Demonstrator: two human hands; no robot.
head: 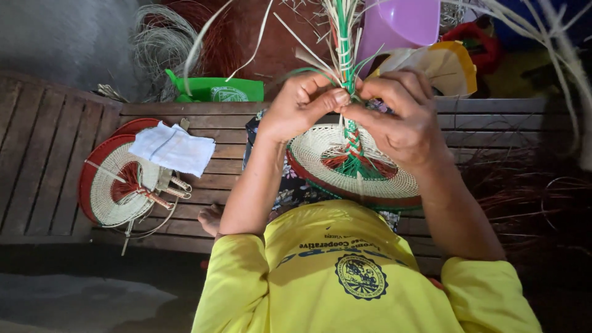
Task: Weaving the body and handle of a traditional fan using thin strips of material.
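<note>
Woven fan's handle strips (pixel 348 86) pinched between raised left hand (pixel 302 105) and right hand (pixel 401 117).

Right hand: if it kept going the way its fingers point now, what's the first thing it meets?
The right hand points its fingertips across at the green-and-pale woven handle of the fan, already pinching it. Just past that is the left hand, thumb almost touching. Depth seems level, though unclear.
</note>
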